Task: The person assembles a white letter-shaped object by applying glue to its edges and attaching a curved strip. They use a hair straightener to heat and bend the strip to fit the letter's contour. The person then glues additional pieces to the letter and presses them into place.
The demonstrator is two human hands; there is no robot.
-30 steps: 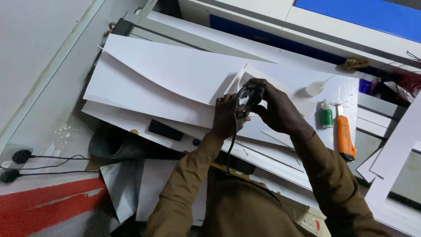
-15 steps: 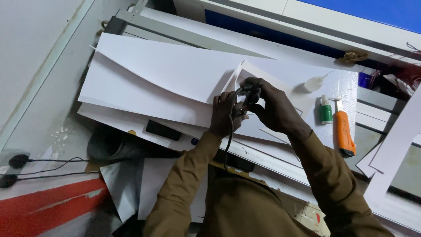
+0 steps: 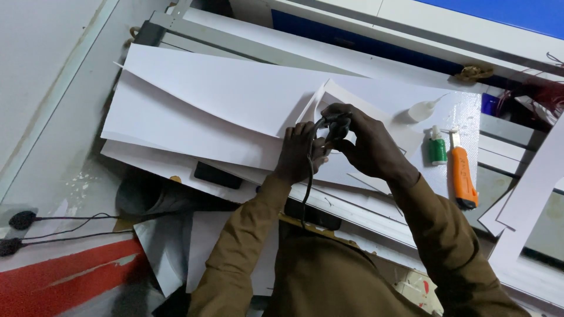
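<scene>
Both hands (image 3: 338, 147) mid-sheet (image 3: 235, 100), clear of edges

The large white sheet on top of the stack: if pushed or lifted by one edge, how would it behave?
The large white sheet probably flexes rather than staying flat: it already bows upward. It looks thin and light, so likely slides easily over the smooth white sheets beneath.
</scene>
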